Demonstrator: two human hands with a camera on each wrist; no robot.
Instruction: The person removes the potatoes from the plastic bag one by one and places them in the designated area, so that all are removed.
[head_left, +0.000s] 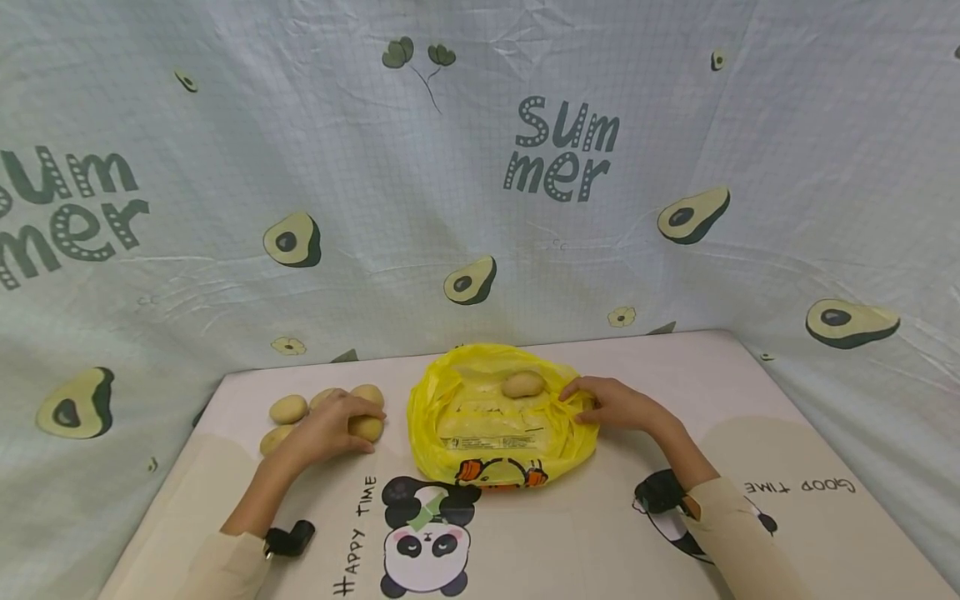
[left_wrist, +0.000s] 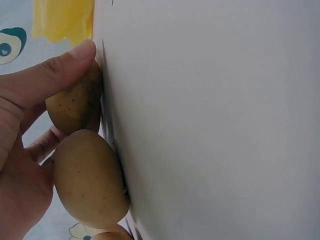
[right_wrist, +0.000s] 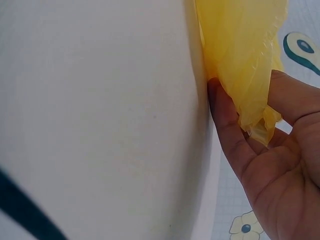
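Observation:
Left of the bag, my left hand (head_left: pixel 330 429) holds a potato (head_left: pixel 366 428) between thumb and fingers, low at the table. Close by my palm in the left wrist view lies a second potato (left_wrist: pixel 91 180). More potatoes are grouped around this hand, partly covered by it. A yellow plastic bag (head_left: pixel 431 442) lies spread open at the middle, with one potato (head_left: pixel 523 384) resting inside. At the bag's right edge, my right hand (head_left: pixel 618 404) pinches the crumpled plastic; the right wrist view shows thumb and fingers on either side of the bag's edge (right_wrist: pixel 245 60).
The table (head_left: pixel 585 550) has a pale cover printed with pandas and lettering. Behind it hangs a curtain (head_left: pixel 360 167) with avocado prints. Another potato (head_left: pixel 288 409) lies toward the table's left edge. Dark wrist cameras sit on both wrists.

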